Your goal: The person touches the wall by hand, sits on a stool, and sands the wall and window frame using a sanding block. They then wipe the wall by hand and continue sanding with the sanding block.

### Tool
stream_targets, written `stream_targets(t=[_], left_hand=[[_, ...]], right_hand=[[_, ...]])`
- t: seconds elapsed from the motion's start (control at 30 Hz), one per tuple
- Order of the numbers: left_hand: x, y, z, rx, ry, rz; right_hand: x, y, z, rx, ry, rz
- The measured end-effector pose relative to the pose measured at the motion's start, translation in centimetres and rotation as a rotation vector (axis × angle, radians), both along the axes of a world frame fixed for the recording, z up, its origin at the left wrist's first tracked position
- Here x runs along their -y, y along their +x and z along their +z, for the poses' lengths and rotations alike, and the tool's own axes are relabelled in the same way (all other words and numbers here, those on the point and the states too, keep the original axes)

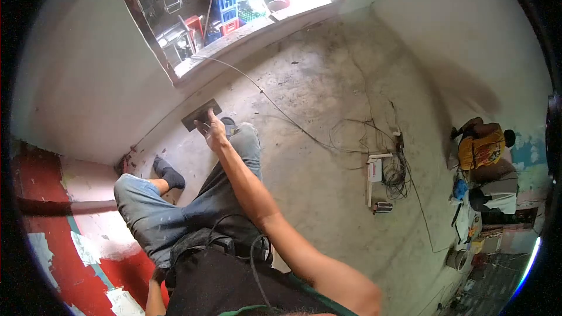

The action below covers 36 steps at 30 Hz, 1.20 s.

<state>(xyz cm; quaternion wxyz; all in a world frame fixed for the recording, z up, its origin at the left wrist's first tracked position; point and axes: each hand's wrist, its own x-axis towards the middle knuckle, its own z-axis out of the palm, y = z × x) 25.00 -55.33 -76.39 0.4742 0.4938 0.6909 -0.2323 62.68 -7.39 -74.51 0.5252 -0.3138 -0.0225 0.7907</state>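
Observation:
My right hand reaches forward above my bent knee, with a flat, dark rectangular trowel at its fingers. The thumb lies against the plate and the other fingers curl at its near edge; any handle is hidden. My left hand is low beside my left hip, in shadow, and its fingers do not show. In front of the trowel is the foot of a pale plastered wall, where it meets the grey floor.
A window opening shows stacked crates outside. A cable crosses the concrete floor to a coil beside a white box. Another person in a yellow top crouches by the right wall, near a bucket.

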Motion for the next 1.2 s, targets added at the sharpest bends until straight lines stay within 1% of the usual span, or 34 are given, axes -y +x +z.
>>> stream_targets(t=[0.1, 0.23, 0.33, 0.43, 0.47, 0.5, 0.53, 0.57, 0.6, 0.63, 0.67, 0.7, 0.73, 0.77, 0.8, 0.97, 1.07, 1.13, 1.17, 1.2], left_hand=[[1.4, -0.5, 0.5, -0.016, -0.02, 0.033], [1.9, -0.7, 0.0, -0.025, -0.02, 0.064], [1.8, -0.6, -0.2, -0.01, -0.005, 0.062], [1.4, -0.8, -0.8, 0.011, 0.029, 0.056], [1.2, -0.4, -0.5, 0.016, 0.044, 0.04], [1.3, -1.0, -0.7, 0.028, 0.072, 0.022], [1.9, -1.4, -1.0, 0.038, 0.096, -0.014], [3.0, -2.3, -1.4, 0.04, 0.117, -0.029], [4.4, -3.1, -1.8, 0.034, 0.123, -0.044], [4.5, -3.3, -2.2, 0.028, 0.134, -0.055], [4.6, -3.4, -2.5, 0.028, 0.139, -0.058], [4.6, -3.2, -2.5, 0.024, 0.143, -0.051], [4.5, -2.9, -2.2, 0.02, 0.144, -0.04], [4.6, -2.5, -1.8, 0.016, 0.141, -0.027], [4.6, -2.3, -1.5, 0.011, 0.136, -0.022], [4.5, -2.2, -0.8, 0.005, 0.113, -0.043], [3.9, -2.8, -0.4, -0.001, 0.104, -0.118], [3.2, -3.6, 0.1, -0.018, 0.11, -0.224], [2.7, -4.1, 0.4, -0.044, 0.136, -0.375], [2.2, -4.7, 0.8, -0.104, 0.194, -0.683]], right_hand=[[0.0, -0.2, -0.2, 0.003, 0.003, 0.002], [-0.4, -0.4, -0.3, 0.015, -0.038, -0.001], [-0.2, -0.4, -0.4, -0.015, 0.008, -0.011], [-0.3, -0.1, 0.0, 0.031, -0.025, 0.024], [0.1, -0.1, 1.1, 0.055, -0.041, -0.043], [0.3, 0.1, 1.1, 0.118, 0.034, -0.035], [0.4, 0.4, 0.7, 0.219, 0.056, 0.01], [-0.1, 0.5, -1.3, 0.198, 0.096, 0.068], [0.4, 0.0, -0.9, 0.188, 0.101, -0.016], [0.2, 0.1, -0.2, 0.094, 0.076, -0.032], [-0.1, 0.0, -1.4, 0.06, 0.082, -0.028], [0.2, 0.0, 0.8, 0.03, -0.029, -0.06], [-0.1, 0.0, 1.1, -0.001, -0.023, -0.059], [-0.3, 0.3, 0.8, 0.012, -0.004, -0.042], [-0.9, 0.3, -0.7, -0.011, -0.019, -0.027], [-0.9, -0.2, 0.3, 0.047, -0.08, -0.022], [-0.9, -0.3, 0.0, 0.047, -0.062, 0.003], [-1.0, -0.5, -0.1, 0.047, -0.079, 0.012], [-0.8, -0.6, -0.1, 0.08, -0.069, 0.032], [-0.5, -0.7, -0.1, 0.113, -0.059, 0.054]])
